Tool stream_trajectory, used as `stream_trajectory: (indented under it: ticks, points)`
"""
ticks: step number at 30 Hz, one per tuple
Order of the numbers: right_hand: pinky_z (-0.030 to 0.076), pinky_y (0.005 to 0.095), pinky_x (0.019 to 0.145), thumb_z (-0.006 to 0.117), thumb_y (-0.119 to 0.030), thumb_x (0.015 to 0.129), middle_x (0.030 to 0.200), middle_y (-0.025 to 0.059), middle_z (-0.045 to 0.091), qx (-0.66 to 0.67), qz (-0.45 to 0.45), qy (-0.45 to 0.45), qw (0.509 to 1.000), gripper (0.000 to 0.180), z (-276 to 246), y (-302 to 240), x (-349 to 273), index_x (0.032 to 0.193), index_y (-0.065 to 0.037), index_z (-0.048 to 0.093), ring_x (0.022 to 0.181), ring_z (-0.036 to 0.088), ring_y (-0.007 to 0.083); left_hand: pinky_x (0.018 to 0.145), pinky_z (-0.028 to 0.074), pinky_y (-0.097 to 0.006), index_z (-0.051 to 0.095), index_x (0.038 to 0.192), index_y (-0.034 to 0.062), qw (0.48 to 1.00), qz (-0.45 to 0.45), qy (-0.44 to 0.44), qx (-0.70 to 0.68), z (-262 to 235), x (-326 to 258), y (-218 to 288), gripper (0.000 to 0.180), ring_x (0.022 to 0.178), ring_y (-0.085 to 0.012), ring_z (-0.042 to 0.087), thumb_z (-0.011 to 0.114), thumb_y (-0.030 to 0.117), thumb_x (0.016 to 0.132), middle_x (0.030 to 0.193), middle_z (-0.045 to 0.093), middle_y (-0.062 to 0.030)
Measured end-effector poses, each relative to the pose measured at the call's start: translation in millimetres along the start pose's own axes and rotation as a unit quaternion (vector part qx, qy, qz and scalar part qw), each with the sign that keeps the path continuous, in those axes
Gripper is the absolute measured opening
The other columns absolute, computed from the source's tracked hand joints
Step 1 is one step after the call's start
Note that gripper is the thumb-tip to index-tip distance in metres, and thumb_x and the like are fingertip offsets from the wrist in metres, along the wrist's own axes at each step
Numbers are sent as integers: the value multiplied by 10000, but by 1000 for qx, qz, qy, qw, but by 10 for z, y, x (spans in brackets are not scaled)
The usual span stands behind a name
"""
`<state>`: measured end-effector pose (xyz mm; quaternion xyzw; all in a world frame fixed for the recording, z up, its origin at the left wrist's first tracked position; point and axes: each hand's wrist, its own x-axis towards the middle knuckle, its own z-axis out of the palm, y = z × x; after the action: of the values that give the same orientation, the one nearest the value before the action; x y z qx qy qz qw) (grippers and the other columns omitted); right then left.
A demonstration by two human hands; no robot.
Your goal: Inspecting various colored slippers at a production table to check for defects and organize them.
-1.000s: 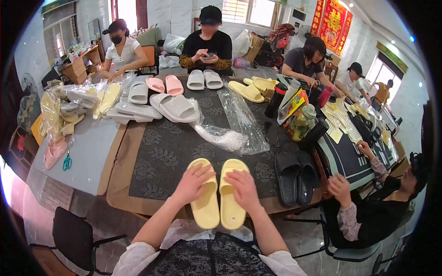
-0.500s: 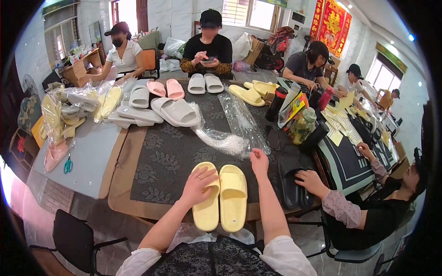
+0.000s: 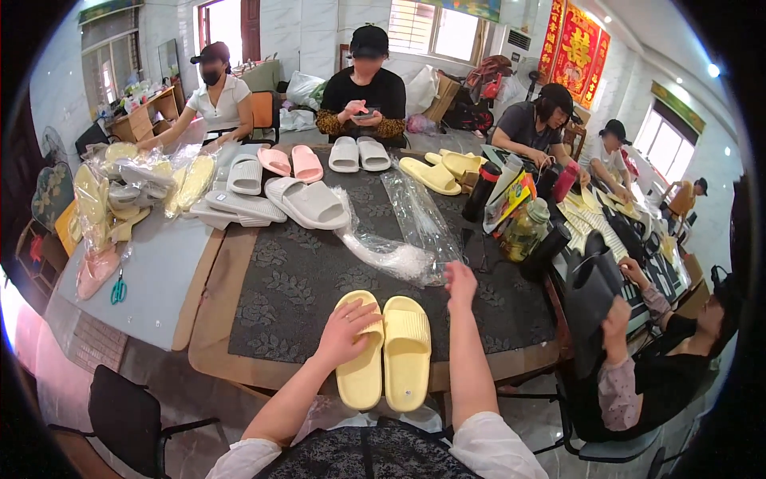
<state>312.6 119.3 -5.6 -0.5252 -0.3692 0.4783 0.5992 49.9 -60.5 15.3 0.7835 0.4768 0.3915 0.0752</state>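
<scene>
A pair of yellow slide slippers lies side by side at the near table edge, toes pointing away from me. My left hand (image 3: pixel 348 331) grips the left yellow slipper (image 3: pixel 358 387), its fingers over the ribbed strap. The right yellow slipper (image 3: pixel 408 351) lies beside it with a small white sticker on the heel, untouched. Ahead and to the right, my right hand (image 3: pixel 460 286) is closed at the near end of a clear plastic bag (image 3: pixel 419 219); its fingertips are small and partly hidden. White stringy packing (image 3: pixel 395 259) lies next to that bag.
Grey slippers (image 3: pixel 307 202), pink slippers (image 3: pixel 306 164) and more yellow slippers (image 3: pixel 431 174) stand along the far side. Bagged slippers (image 3: pixel 120 184) and teal scissors (image 3: pixel 119 289) are at left. Bottles (image 3: pixel 527 227) stand at right, where a co-worker holds black slippers (image 3: pixel 589 299). Other people sit around.
The co-worker at right has lifted the black slippers off the table. My right hand has shifted slightly right and nearer. My left hand stays on the yellow slipper.
</scene>
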Motion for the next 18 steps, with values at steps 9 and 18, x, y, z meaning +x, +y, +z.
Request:
stream_trajectory:
  ticks: [9, 18]
  points:
    - [364, 209, 579, 570, -329, 941, 789, -31, 542, 293, -180, 310, 887, 238, -1057, -737, -480, 929, -91, 570, 660, 473, 68, 1073, 347, -472, 642, 1164, 182, 1000, -2, -2, 10, -8, -29, -45, 422, 1265, -302, 474, 642, 123, 746, 1305, 575, -48]
    - [232, 202, 506, 485, -234, 1010, 731, -49, 413, 137, -452, 246, 847, 306, -951, -1945, -1878, 1163, 21, 557, 590, 314, 31, 1074, 341, -462, 628, 1179, 165, 1000, 26, 0, -18, -101, 26, 48, 430, 1248, -316, 477, 675, 168, 752, 1310, 559, -76]
